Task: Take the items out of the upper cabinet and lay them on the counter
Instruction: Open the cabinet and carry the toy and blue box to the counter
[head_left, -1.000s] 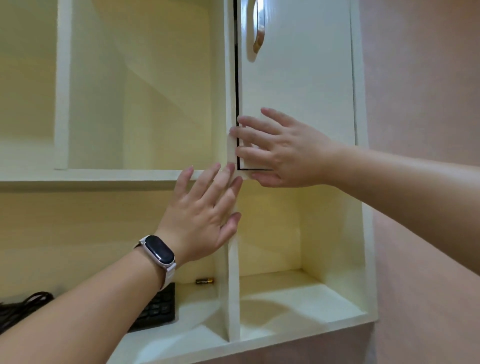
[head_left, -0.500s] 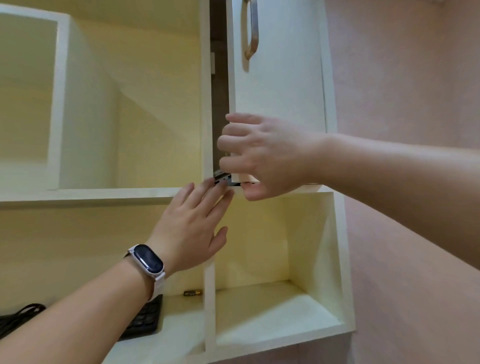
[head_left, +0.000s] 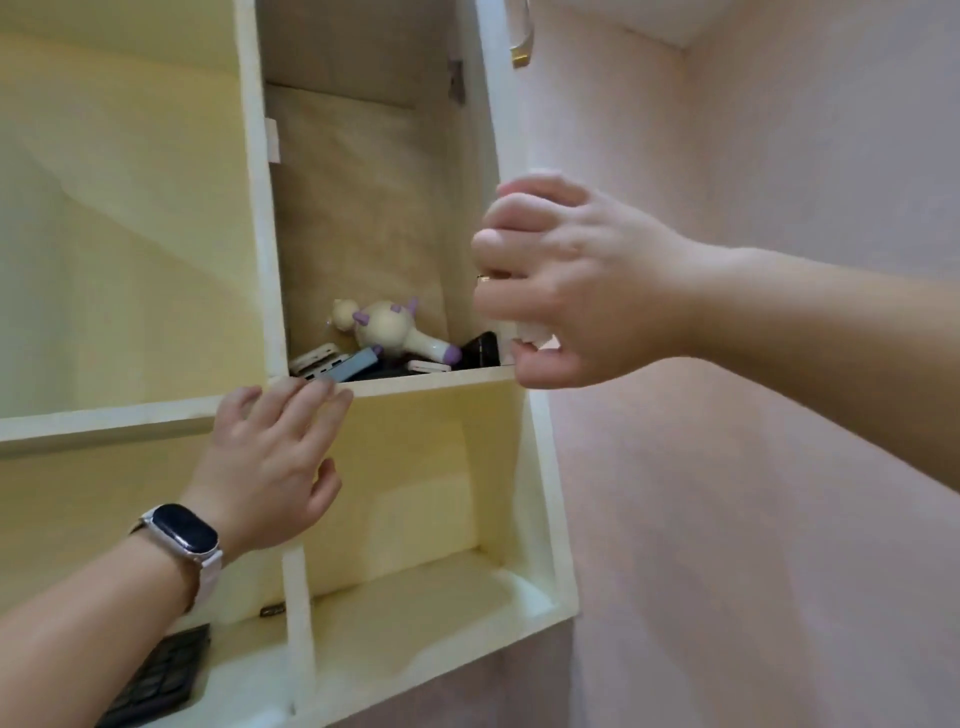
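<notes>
The upper cabinet door (head_left: 500, 130) stands swung open, seen edge-on. My right hand (head_left: 566, 280) grips its lower edge with curled fingers. Inside on the shelf lies a cream toy with purple tips (head_left: 389, 327), on top of flat things: white slabs (head_left: 319, 361), a grey-blue slab (head_left: 356, 366) and a black device (head_left: 480, 351). My left hand (head_left: 270, 462), with a watch on its wrist, is held flat below the shelf's front edge (head_left: 426, 379), its fingertips touching that edge near the grey-blue slab.
Open cream shelves (head_left: 104, 415) lie to the left and below. On the lowest shelf sit a black keyboard (head_left: 156, 680) and a small battery (head_left: 272, 609). A pink wall (head_left: 753, 467) fills the right side.
The door has swung from nearly closed to wide open under my right hand, showing the things inside. My left hand's fingertips have risen to the shelf edge.
</notes>
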